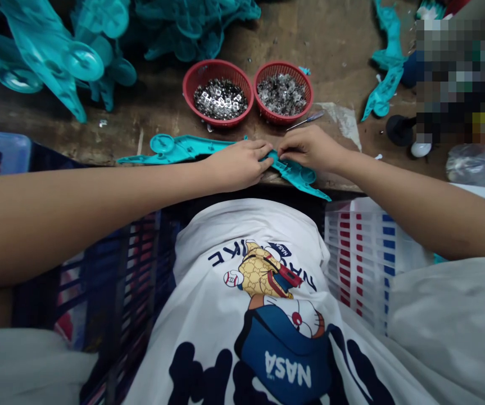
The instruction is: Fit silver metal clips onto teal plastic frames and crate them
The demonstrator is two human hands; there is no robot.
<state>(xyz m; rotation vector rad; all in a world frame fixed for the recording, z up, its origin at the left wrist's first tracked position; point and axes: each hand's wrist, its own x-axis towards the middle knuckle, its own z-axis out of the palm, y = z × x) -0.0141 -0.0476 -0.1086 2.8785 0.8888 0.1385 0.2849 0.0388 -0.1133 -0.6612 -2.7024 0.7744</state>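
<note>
Head camera: the left hand (242, 163) grips the turquoise plastic part (200, 147), apparently steadying it; the right hand (312, 147) is pinched closed, contents unclear; red baskets (195, 76) sit reachably beyond the part.

White crate (371, 242), crumpled clear bag (478, 166)

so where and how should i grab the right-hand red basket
Best bet is the right side of the rim of the right-hand red basket, coming from the right and above. Its left side sits close against the other red basket, and the thin tool lies along its near side. Probably keep it level, as it's open-topped and full of loose small pieces.
</note>
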